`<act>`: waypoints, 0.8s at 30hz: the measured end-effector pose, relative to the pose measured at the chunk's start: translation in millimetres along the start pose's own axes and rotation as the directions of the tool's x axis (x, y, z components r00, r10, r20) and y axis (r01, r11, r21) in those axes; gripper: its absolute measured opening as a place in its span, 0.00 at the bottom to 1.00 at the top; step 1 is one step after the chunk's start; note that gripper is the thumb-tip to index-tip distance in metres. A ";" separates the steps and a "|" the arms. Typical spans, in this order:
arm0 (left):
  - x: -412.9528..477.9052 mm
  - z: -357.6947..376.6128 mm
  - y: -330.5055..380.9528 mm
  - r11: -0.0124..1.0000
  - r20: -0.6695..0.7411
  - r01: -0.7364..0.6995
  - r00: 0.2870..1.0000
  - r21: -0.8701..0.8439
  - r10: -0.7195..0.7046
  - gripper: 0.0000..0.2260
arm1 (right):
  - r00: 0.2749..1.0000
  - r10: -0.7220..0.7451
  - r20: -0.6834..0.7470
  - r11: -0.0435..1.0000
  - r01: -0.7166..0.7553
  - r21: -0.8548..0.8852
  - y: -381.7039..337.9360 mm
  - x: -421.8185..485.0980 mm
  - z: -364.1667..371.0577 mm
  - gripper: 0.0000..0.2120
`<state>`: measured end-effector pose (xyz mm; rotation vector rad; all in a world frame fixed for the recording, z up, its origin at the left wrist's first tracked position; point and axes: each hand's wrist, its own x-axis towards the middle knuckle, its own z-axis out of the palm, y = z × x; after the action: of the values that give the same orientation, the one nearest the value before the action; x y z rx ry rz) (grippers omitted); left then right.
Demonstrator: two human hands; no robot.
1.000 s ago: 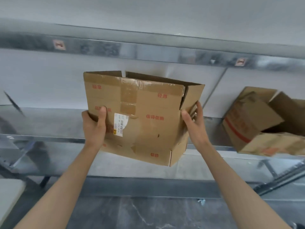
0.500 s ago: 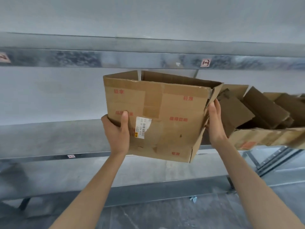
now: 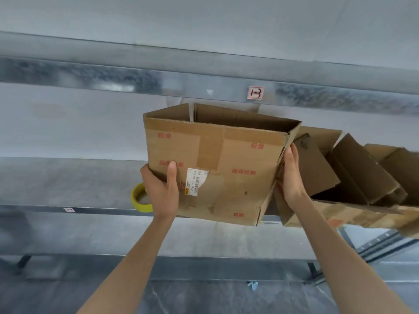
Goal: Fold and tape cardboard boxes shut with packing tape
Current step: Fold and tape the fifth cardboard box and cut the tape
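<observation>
You are holding the cardboard box [image 3: 217,168] up in front of the metal shelf [image 3: 68,184], open top upward. Your left hand [image 3: 162,189] is clamping its near-left corner, thumb on the front face; your right hand [image 3: 291,175] is pressing flat against its right side. A yellow tape roll [image 3: 139,198] is sitting on the shelf beside your left hand, with more boxes [image 3: 353,177] piled to the right.

a storeroom or warehouse: labelled metal shelving [image 3: 204,85] stacked with cardboard boxes [image 3: 353,177].

1. Even, diffuse, cool light; no hard shadows.
2. Dull glare patches on upper shelf rail [image 3: 113,73].
3. Motion blur at right edge, cardboard pile [image 3: 367,177] smeared.
4. Wide-angle bowing of rails.
</observation>
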<state>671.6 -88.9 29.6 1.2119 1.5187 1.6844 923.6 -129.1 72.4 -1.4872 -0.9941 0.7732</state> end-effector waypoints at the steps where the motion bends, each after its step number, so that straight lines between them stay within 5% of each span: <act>1: -2.3 4.3 -0.1 1.000 -0.010 -0.011 1.000 0.010 0.011 0.22 | 1.000 -0.007 0.019 1.000 0.007 0.001 2.3 4.7 -3.3 0.40; 5: -10.4 14.9 -11.0 0.999 -0.027 -0.018 0.999 0.050 0.019 0.21 | 0.994 -0.009 0.113 1.000 0.005 0.028 9.7 17.1 -8.3 0.39; 9: -27.8 12.3 -28.2 0.997 0.086 -0.006 0.996 0.074 -0.001 0.21 | 0.978 -0.031 0.206 1.000 0.030 0.005 19.0 5.8 -0.4 0.27; 15: -15.9 -5.4 -14.8 0.996 0.171 -0.017 0.985 0.087 0.002 0.22 | 0.980 -0.039 0.195 0.999 0.041 -0.007 23.9 2.6 2.9 0.38; 24: -3.4 -3.0 -8.4 0.997 0.262 0.040 0.963 0.060 -0.055 0.24 | 0.992 -0.019 0.123 1.000 0.020 -0.004 21.9 3.0 23.8 0.39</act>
<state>669.1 -91.5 20.8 1.3572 1.4246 1.3952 907.3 -116.5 47.3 -1.4460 -1.1028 0.8570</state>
